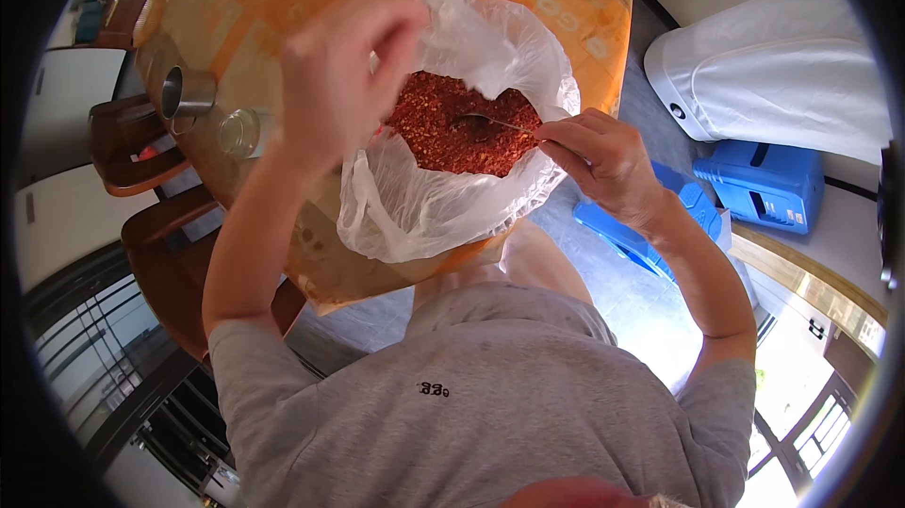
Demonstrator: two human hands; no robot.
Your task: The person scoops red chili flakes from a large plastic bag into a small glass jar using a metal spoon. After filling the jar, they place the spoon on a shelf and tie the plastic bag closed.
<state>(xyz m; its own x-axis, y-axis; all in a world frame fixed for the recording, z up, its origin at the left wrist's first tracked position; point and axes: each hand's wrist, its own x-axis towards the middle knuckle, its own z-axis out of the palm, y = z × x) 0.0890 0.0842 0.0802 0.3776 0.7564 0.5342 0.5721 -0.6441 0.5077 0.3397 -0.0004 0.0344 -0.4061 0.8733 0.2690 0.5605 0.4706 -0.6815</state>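
Note:
A white translucent plastic bag (pixel 396 211) lies spread open near the table's front edge, holding a heap of crushed red chili flakes (pixel 438 136). Pinched in my right hand (pixel 603 161), at the bag's right side, is the handle of a metal spoon (pixel 504 122). The spoon's bowl rests in the flakes. My left hand (pixel 349 74) is raised over the bag's left side, smeared by motion. Its fingers look bent, but whether they hold anything cannot be made out. It covers part of the bag's left rim.
On the table (pixel 311 254) to the left stand a metal cup (pixel 191 93) and a clear glass jar (pixel 238 133). Brown chairs (pixel 174 249) line the left side. To the right are a blue plastic case (pixel 768 183) and a white covered object (pixel 764 65).

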